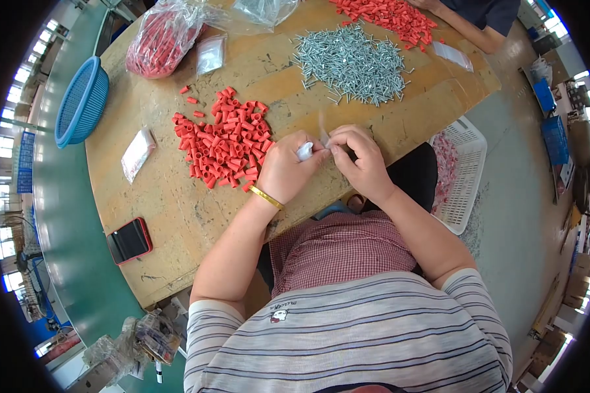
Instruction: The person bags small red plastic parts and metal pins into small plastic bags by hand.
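Head view shows our left hand [288,164] and right hand [364,160] pinching pale plastic [305,152] between them over the counter [177,223], seemingly delicate handling that next calls for steady fingertips, with red caps [224,141] towards ten o'clock and screws [353,65] at one.

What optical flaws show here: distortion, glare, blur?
Head view: strong fisheye bend, black corners; windows blown out, blue-fringed; glints on the large clear bag; pale plastic between the hands looks smeared at its tip, perhaps motion.
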Action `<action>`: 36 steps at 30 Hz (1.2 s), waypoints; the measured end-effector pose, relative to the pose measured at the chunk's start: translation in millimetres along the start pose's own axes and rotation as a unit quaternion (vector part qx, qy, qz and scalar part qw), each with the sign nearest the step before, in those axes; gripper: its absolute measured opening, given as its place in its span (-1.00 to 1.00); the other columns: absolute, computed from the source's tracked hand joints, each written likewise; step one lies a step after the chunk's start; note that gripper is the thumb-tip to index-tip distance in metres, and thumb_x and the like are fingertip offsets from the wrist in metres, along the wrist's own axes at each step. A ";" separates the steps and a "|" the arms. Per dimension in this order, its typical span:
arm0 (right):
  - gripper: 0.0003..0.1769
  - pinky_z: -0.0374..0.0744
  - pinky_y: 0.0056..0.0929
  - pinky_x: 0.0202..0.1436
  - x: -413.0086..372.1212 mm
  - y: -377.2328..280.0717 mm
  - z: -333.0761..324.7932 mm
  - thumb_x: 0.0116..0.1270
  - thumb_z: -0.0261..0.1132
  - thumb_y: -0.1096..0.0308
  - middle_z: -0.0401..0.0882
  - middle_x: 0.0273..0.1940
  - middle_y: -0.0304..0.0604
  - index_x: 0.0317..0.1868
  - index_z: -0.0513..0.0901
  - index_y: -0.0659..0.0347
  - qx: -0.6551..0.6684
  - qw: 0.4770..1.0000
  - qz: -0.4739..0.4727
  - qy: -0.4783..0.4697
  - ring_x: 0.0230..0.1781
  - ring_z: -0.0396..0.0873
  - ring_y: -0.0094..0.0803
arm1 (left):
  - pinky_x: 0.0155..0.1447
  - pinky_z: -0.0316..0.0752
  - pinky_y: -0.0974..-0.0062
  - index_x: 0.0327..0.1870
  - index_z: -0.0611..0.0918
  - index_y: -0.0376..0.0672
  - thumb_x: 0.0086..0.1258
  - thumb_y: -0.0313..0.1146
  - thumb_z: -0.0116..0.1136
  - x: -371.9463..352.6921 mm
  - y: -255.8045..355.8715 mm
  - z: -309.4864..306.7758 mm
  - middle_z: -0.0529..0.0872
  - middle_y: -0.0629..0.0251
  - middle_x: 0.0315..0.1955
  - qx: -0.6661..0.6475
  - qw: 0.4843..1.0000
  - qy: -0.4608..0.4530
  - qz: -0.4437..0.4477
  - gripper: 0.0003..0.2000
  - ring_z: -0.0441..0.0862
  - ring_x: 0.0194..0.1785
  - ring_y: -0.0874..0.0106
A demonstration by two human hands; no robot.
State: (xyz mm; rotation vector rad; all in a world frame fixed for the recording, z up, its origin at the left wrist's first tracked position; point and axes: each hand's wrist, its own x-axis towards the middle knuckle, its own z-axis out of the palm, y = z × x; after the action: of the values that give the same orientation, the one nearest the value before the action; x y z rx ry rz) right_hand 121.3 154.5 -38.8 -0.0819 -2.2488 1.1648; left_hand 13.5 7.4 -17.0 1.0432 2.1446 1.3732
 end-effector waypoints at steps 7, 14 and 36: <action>-0.89 0.51 -0.40 0.02 -1.5 -7.7 -4.3 0.28 0.24 0.57 0.58 -0.16 -0.11 -0.19 0.55 0.31 0.008 1.000 0.022 0.001 -0.13 0.55 -0.30 | -0.26 0.47 0.48 -0.32 0.66 -0.26 0.21 -0.40 0.42 -0.5 -0.3 -0.2 0.65 0.27 -0.45 -0.004 1.000 -0.006 0.003 -0.83 0.56 -0.40 0.47; -0.87 0.52 -0.40 -0.05 -3.8 -2.1 -0.4 0.25 0.25 0.60 0.59 -0.19 -0.12 -0.19 0.55 0.29 0.002 1.000 0.018 0.016 -0.18 0.57 -0.29 | -0.24 0.47 0.50 -0.29 0.66 -0.26 0.22 -0.41 0.41 -0.3 -6.0 0.7 0.66 0.29 -0.44 0.026 0.999 -0.018 0.009 -0.84 0.54 -0.40 0.50; -0.88 0.51 -0.31 -0.11 0.6 1.5 -2.5 0.09 0.26 0.57 0.55 -0.33 -0.13 -0.36 0.51 0.24 0.034 0.999 -0.013 -0.009 -0.26 0.53 -0.16 | -0.24 0.54 0.30 -0.28 0.61 -0.19 0.14 -0.48 0.31 -4.9 -1.8 12.9 0.68 0.17 -0.40 0.164 0.967 0.097 0.168 -0.85 0.64 -0.34 0.16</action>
State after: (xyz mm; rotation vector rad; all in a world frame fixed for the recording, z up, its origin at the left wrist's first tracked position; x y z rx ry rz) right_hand 121.8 157.4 -38.6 -0.0150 -2.2171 1.2312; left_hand 24.5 11.0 -24.7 1.5132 2.4864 1.3349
